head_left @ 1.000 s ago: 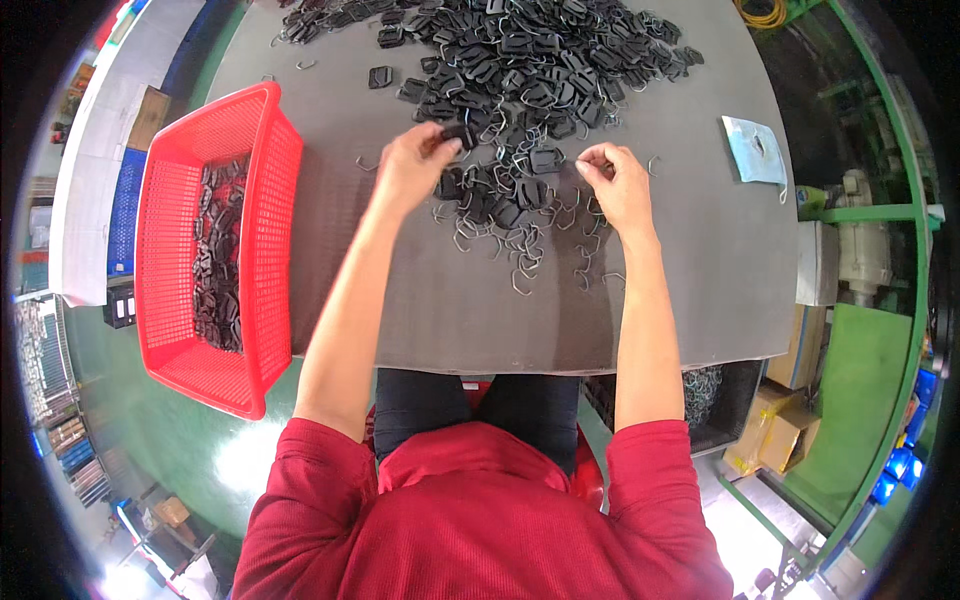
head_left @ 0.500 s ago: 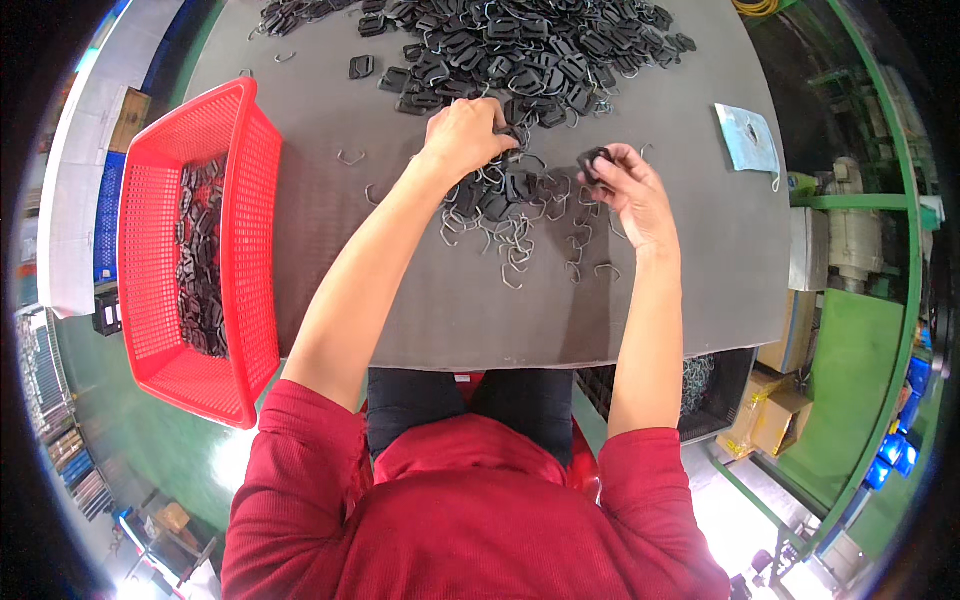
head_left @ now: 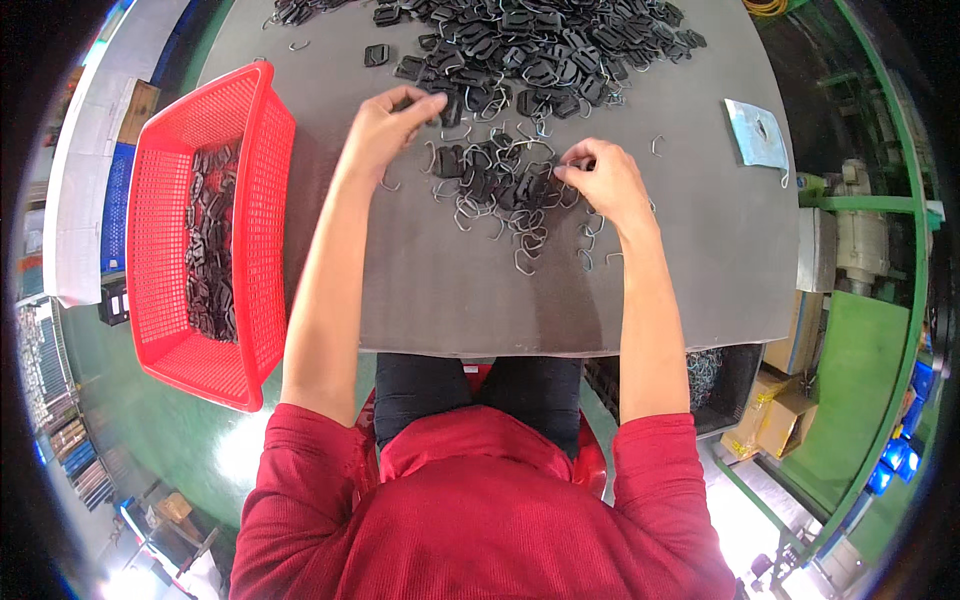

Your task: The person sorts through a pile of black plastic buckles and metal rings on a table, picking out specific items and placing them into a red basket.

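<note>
My left hand (head_left: 385, 132) is above the left edge of the small pile, thumb and fingers pinched at a black plastic buckle (head_left: 451, 109). My right hand (head_left: 605, 182) is closed at the small pile's right side. A dark piece that looks like a black buckle (head_left: 580, 163) shows between its fingers, mostly hidden by them. Between the hands lies a small heap of black buckles (head_left: 480, 182) mixed with bent metal wire hooks (head_left: 524, 262). Farther back spreads a large heap of black buckles (head_left: 560, 60) and hooks.
A red plastic basket (head_left: 270, 220) with black pieces inside stands left of the grey table (head_left: 450, 310). A light blue face mask (head_left: 756, 135) lies at the table's right. Below the right front edge is a black crate (head_left: 735, 400) holding metal hooks. Cardboard boxes (head_left: 785, 420) stand beyond it.
My left hand has moved left, away from the small pile's middle. My right hand has moved slightly left, its fingers turning in toward the pile. The whole view has shifted a little.
</note>
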A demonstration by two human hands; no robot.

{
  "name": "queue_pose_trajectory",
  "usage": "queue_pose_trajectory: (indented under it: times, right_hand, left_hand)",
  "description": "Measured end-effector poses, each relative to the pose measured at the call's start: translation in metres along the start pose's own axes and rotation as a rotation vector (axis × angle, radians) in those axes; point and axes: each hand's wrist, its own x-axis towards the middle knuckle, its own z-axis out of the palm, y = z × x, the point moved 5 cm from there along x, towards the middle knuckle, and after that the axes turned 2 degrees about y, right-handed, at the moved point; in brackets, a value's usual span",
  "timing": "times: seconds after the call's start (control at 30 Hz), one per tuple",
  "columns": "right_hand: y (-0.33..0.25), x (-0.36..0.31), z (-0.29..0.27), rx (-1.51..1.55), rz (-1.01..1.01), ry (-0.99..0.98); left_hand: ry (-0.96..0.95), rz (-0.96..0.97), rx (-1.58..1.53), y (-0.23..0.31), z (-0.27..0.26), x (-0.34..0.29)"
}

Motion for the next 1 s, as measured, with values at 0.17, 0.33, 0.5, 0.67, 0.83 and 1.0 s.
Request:
queue_pose_trajectory:
  times: [0.17, 0.33, 0.5, 0.67, 0.83, 1.0]
  right_hand:
    - [-0.021, -0.014, 0.014, -0.166, -0.07, -0.061]
    - [-0.009, -0.008, 0.011, 0.133, -0.187, -0.034]
    - [-0.009, -0.021, -0.007, 1.096, 0.048, -0.238]
    - [-0.044, 0.029, 0.013, 0.449, -0.099, -0.181]
    - [-0.063, 0.047, 0.029, -0.388, -0.153, -0.206]
    - [-0.048, 0.024, -0.002, 0.208, -0.084, -0.386]
  left_hand:
    - [-0.238, -0.361, -0.775, -0.024, 0.003, -0.015]
    - [-0.21, -0.351, -1.242, -0.034, -0.01, -0.024]
    - [-0.257, -0.39, -1.015, -0.03, -0.006, -0.03]
    - [-0.289, -0.449, -0.819, -0.012, 0.009, -0.03]
    - [-0.303, -0.26, -0.504, -0.008, 0.006, -0.026]
    - [-0.278, -0.211, -0.3, -0.003, -0.011, -0.028]
